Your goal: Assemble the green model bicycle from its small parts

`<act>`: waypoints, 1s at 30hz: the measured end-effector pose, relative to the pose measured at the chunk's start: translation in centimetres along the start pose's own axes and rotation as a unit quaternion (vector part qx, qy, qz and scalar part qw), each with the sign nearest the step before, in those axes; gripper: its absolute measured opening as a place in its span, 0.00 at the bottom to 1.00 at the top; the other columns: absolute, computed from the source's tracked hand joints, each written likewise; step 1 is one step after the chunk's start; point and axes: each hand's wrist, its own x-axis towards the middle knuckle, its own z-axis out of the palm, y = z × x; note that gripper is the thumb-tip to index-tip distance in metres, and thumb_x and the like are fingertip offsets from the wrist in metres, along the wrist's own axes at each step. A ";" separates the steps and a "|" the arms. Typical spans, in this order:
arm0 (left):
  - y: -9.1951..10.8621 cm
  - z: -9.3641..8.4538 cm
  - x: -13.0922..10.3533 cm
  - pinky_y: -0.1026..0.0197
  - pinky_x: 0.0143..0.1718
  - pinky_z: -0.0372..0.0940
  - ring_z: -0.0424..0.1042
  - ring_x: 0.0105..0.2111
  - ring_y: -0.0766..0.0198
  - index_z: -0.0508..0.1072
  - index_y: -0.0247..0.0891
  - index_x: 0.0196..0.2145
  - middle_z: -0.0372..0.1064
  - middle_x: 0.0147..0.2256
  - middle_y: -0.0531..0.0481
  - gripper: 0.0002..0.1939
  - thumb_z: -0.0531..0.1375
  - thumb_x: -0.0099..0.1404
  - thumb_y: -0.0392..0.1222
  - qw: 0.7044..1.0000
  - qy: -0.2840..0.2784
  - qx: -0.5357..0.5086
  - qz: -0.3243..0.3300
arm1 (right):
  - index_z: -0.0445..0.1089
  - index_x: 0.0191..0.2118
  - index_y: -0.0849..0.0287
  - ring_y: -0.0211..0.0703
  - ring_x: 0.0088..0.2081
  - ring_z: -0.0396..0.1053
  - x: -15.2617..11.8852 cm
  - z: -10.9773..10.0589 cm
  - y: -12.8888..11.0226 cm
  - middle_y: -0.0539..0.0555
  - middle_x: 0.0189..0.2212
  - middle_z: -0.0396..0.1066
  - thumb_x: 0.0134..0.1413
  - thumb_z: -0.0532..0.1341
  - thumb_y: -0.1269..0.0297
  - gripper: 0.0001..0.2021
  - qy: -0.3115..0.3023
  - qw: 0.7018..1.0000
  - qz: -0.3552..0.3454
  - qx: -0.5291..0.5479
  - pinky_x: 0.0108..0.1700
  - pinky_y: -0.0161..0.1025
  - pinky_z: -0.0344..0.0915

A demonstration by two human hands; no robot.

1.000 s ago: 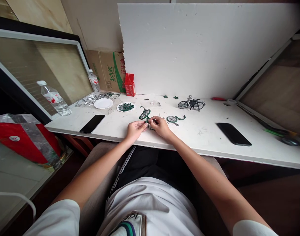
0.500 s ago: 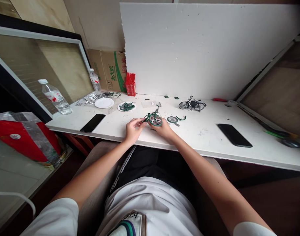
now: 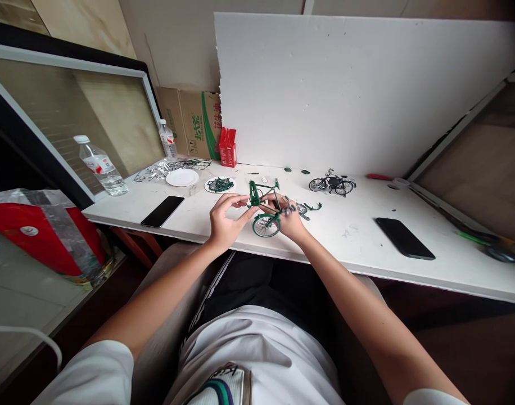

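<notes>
the green bike [image 3: 278,196] is in the hands, above the near edge of the table [image 3: 342,225]. its wheel [image 3: 266,225] hangs nearest the body, side face to the camera. the rack [image 3: 254,193] stands at the far left of it, and the handlebar [image 3: 288,209], blurred, sticks out at the right. the long axis looks slanted, from the rack down toward the body and right, but overlap and blur keep its exact line unclear.

the left hand [image 3: 224,222] comes in from the left, palm turned inward, thumb and fingertips pinching near the foot of the rack. the right hand [image 3: 290,224] is bent in behind the handlebar, its fingers partly hidden by the frame; i cannot tell just what they pinch.

just right of that hand lie a loose wheel [image 3: 302,208] and a curved green part [image 3: 315,207]. a black bike [image 3: 333,183] stands farther back.
</notes>
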 end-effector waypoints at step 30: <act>3.0 -1.5 2.2 0.58 0.42 0.76 0.82 0.35 0.61 0.85 0.41 0.41 0.83 0.36 0.46 0.09 0.74 0.62 0.43 0.996 -0.052 -0.022 0.071 | 0.79 0.42 0.58 0.34 0.24 0.49 0.1 -1.4 -1.8 0.45 0.22 0.56 0.54 0.74 0.44 0.21 -0.037 0.996 0.045 0.063 0.27 0.36 0.50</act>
